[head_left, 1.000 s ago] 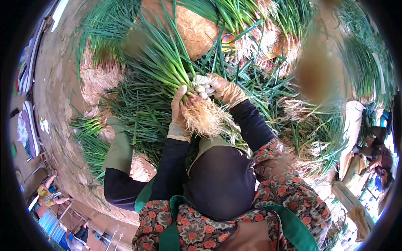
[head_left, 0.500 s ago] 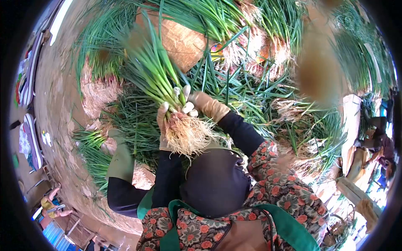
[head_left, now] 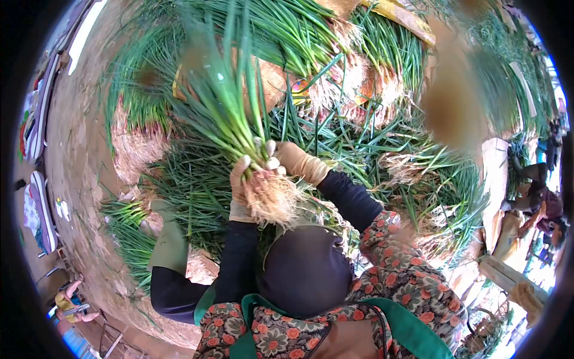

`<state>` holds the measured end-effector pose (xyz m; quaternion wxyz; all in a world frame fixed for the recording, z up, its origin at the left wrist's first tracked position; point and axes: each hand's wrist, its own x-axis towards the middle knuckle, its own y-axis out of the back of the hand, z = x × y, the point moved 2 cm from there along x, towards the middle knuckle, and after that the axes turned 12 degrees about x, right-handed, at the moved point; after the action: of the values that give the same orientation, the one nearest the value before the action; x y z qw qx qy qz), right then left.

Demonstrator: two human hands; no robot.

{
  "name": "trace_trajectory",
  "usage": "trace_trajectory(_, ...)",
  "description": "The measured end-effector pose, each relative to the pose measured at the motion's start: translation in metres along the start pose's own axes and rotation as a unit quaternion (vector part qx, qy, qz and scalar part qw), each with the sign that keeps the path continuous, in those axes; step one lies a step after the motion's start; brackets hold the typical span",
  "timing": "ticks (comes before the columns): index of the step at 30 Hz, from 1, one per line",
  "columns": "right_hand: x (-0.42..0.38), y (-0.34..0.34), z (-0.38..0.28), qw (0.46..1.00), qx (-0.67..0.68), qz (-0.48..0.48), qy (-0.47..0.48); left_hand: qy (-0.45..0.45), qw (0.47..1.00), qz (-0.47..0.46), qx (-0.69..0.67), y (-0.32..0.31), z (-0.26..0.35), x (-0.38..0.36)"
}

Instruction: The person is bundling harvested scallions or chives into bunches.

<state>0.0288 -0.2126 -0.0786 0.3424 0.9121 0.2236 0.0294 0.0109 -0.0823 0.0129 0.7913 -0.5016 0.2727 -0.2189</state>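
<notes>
Both my hands, in pale gloves, grip one bunch of green onions (head_left: 236, 119) just above its roots. My left hand (head_left: 241, 182) is wrapped around the left side of the stems. From the right, my right hand (head_left: 290, 163) closes on the same bunch, its white-tipped fingers across the stem bases. Long green leaves point up and away from me, slightly smeared by motion. Pale, tangled roots (head_left: 272, 196) hang toward my dark-covered knee (head_left: 308, 269).
More green onions (head_left: 299, 36) lie at the top, some on a brown board (head_left: 269, 84). A rooty bundle (head_left: 137, 143) stands left. Loose leaves (head_left: 185, 161) cover the ground around my hands. People are at the far right (head_left: 541, 200) and lower left (head_left: 72, 305).
The bunch has turned more upright and shifted slightly right, its roots swinging with it. Both hands keep hold of it, the left moving slightly right. The view has shifted a little.
</notes>
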Motion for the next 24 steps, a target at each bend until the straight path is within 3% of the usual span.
trace_trajectory(1, -0.014, 0.004, -0.011, 0.983, 0.102, -0.046, -0.148, -0.034, 0.998, -0.028, -0.052, -0.022, 0.000, 0.000)
trace_trajectory(2, -0.021, 0.005, -0.006, 0.970, 0.120, -0.173, -0.118, -0.042, 0.996, -0.046, -0.069, -0.022, 0.003, 0.001)
trace_trajectory(5, -0.021, 0.056, -0.001, 0.977, 0.144, -0.156, 0.021, -0.051, 0.993, -0.026, -0.102, -0.033, 0.015, 0.002)
trace_trajectory(6, -0.003, 0.083, 0.020, 0.994, 0.107, 0.026, 0.010, -0.045, 0.990, -0.027, -0.127, -0.028, 0.016, 0.003)
trace_trajectory(7, 0.010, 0.109, 0.039, 0.976, 0.066, 0.208, -0.002, -0.038, 0.987, -0.028, -0.152, -0.022, 0.016, 0.003)
trace_trajectory(8, 0.015, 0.148, 0.023, 0.948, 0.058, 0.311, -0.038, -0.025, 0.990, -0.018, -0.139, -0.025, 0.017, 0.002)
trace_trajectory(9, 0.017, 0.185, 0.005, 0.908, 0.051, 0.409, -0.075, -0.030, 0.993, 0.005, -0.110, -0.025, 0.015, 0.000)
trace_trajectory(11, 0.020, 0.197, 0.023, 0.876, -0.183, 0.442, -0.055, -0.041, 0.996, 0.053, -0.050, -0.025, 0.012, -0.003)
trace_trajectory(12, 0.023, 0.199, 0.027, 0.917, -0.162, 0.348, -0.110, -0.024, 0.997, 0.060, -0.035, -0.022, 0.014, -0.003)
trace_trajectory(16, 0.017, 0.172, 0.017, 0.914, -0.079, 0.389, -0.086, 0.007, 0.999, 0.051, 0.006, -0.008, 0.025, -0.006)
trace_trajectory(17, 0.004, 0.155, 0.003, 0.934, -0.066, 0.340, -0.091, 0.004, 0.999, 0.039, 0.023, -0.001, 0.025, -0.005)
trace_trajectory(19, -0.025, 0.098, 0.000, 0.977, -0.139, 0.158, -0.044, 0.004, 0.998, 0.011, 0.060, 0.002, 0.026, -0.001)
trace_trajectory(20, -0.035, 0.084, -0.017, 0.992, -0.105, -0.019, -0.062, -0.001, 0.998, 0.018, 0.059, -0.001, 0.024, 0.001)
trace_trajectory(21, -0.049, 0.069, -0.035, 0.976, -0.056, -0.193, -0.090, -0.002, 0.997, 0.035, 0.063, -0.005, 0.024, 0.003)
trace_trajectory(23, -0.055, 0.076, -0.053, 0.908, -0.098, -0.378, -0.152, -0.005, 0.995, 0.072, 0.072, -0.011, 0.024, 0.004)
trace_trajectory(24, -0.057, 0.074, -0.020, 0.960, -0.230, -0.158, -0.021, -0.002, 0.997, 0.066, 0.042, -0.012, 0.022, 0.004)
